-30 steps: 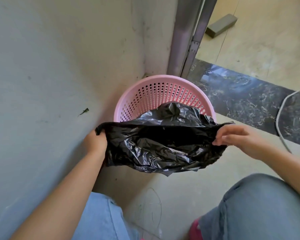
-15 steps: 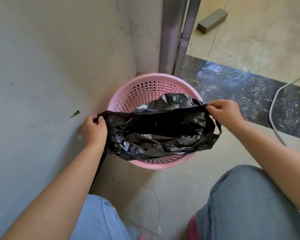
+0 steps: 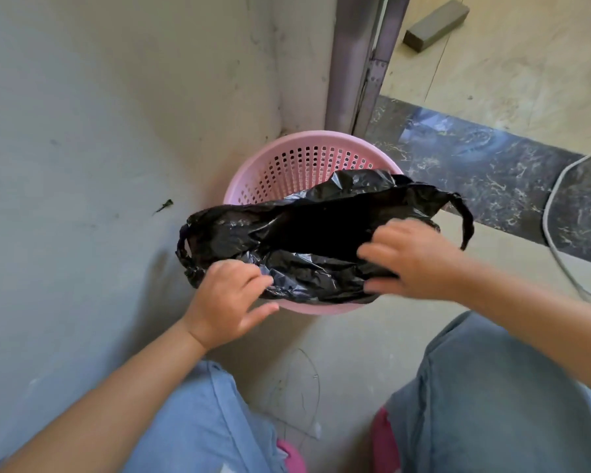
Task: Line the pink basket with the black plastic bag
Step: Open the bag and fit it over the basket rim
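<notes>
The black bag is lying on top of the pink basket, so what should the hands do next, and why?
Probably push the middle of the black bag down into the pink basket. The bag lies crumpled across the rim, the far inner wall is bare, and the right hand is over the bag's opening. The left hand is at the near edge and could steady it.

- A pale grey-green plastered wall (image 3: 99, 131) fills the left side, scuffed, with a small dark mark (image 3: 164, 204) on it.
- It meets a second wall face (image 3: 301, 63) in a corner.
- A grey metal door frame (image 3: 359, 63) stands upright beside that corner.
- The concrete floor (image 3: 348, 336) is bare and dusty.
- A dark marble threshold strip (image 3: 492, 172) crosses the doorway.
- Beyond it lie beige floor tiles (image 3: 526, 80) in daylight, with a grey block (image 3: 435, 25) resting on them.
- A white cable (image 3: 553, 240) curves along the right edge.
</notes>
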